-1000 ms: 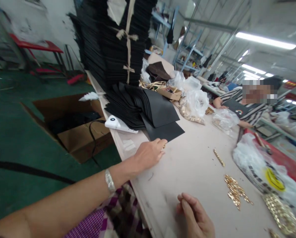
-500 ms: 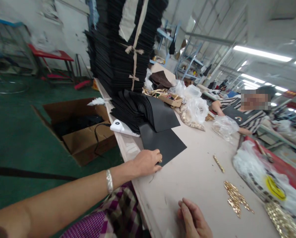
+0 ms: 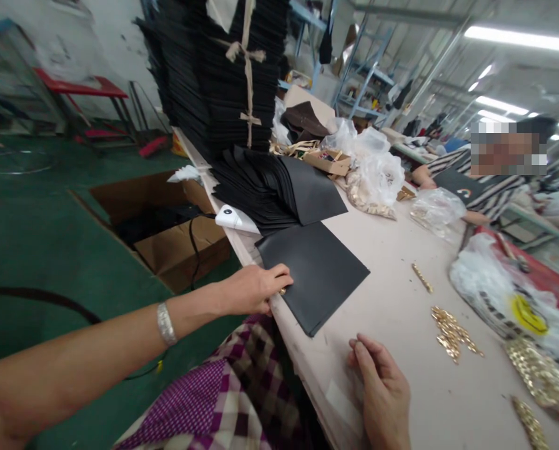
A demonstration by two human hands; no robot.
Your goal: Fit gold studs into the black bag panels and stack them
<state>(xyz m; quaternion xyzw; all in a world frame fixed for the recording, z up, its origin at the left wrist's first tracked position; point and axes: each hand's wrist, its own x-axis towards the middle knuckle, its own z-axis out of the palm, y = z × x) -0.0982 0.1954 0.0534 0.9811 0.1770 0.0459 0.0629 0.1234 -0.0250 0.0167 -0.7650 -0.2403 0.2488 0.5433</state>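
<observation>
A black sheet (image 3: pixel 323 272) is held at its near left edge by the left hand (image 3: pixel 260 289), the grip closed on the margin beside the edge of a pale bench (image 3: pixel 391 300). The sheet is laid flat, one corner pointed toward the bench's near side, its far side just beside a fanned pile (image 3: pixel 265 187) of black pieces. A silver bracelet (image 3: pixel 165 324) is worn on the left wrist. The right hand (image 3: pixel 381 387) is rested at the near side of the bench, apart from the sheet, thumb and fingertips brought together in a narrow grip — whether anything small is pinched there cannot be told.

A white device (image 3: pixel 236 219) is partly covered by the pile, and behind it a tall stack (image 3: pixel 227 81) of black material is bound with a pale tie (image 3: pixel 248 81). Gold links (image 3: pixel 453 332) are scattered in a cluster to the right, with a short gold strip (image 3: pixel 422 277) placed beyond them. A plastic bag (image 3: pixel 504 287) marked with a yellow print is set farther right. Across the bench, a person (image 3: pixel 480 184) in striped sleeves is seen; on the floor at left, dark material is held in an open carton (image 3: pixel 180 250).
</observation>
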